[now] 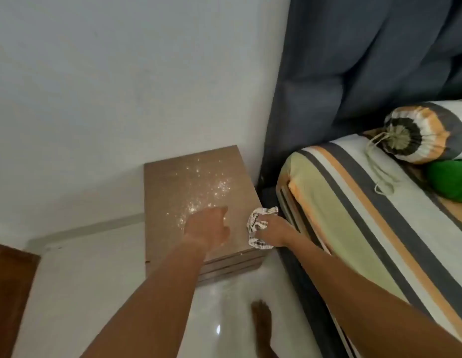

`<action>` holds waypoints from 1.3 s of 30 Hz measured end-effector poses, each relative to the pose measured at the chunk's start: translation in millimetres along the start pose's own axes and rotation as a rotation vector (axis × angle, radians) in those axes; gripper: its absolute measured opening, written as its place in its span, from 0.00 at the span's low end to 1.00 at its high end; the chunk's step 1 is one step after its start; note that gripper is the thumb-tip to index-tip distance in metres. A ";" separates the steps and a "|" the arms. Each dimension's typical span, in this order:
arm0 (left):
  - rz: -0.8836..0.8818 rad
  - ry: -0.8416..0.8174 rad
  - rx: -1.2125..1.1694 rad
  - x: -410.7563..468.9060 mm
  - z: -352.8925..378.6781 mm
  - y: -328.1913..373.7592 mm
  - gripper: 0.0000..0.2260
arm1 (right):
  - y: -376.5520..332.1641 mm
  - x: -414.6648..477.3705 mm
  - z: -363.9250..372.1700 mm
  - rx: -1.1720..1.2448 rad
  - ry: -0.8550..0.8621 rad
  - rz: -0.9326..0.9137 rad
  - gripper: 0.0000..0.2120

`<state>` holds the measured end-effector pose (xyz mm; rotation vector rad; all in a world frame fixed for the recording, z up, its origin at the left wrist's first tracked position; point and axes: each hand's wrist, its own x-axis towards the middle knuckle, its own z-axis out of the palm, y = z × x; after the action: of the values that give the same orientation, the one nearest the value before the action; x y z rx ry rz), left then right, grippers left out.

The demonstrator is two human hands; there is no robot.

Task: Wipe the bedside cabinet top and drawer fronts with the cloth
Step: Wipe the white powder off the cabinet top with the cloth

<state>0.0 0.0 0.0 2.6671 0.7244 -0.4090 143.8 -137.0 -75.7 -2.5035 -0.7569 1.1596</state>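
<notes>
The bedside cabinet [173,187] is light brown and stands against the white wall, its top speckled with glinting droplets or powder. Its drawer fronts show only as a thin edge at the front. My left hand [208,226] hovers over the front middle of the top, fingers curled in a loose fist with nothing in them. My right hand [271,228] is at the cabinet's front right corner, gripping a bunched white cloth with dark checks [255,223].
A bed with a striped sheet [354,215] and dark blue headboard [354,73] stands close on the right, with a striped bolster [429,133] and something green [449,182]. A brown door edge [10,293] is at the lower left. My foot [262,321] stands on the glossy white floor.
</notes>
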 end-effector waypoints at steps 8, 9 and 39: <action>-0.175 -0.141 -0.144 166.6 126.2 -15.0 0.28 | 62.9 144.4 72.9 -0.069 0.220 0.029 0.36; -0.185 -0.138 -0.155 180.0 135.0 -17.9 0.28 | 69.2 153.0 79.0 -0.115 0.250 -0.021 0.35; -0.382 -0.175 -0.015 303.2 109.5 -94.8 0.40 | -55.6 460.3 -53.1 -0.416 0.296 -0.509 0.28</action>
<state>180.8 163.5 -231.3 2.4344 1.1760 -0.7202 414.4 167.7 -303.0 -2.4713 -1.5510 0.4807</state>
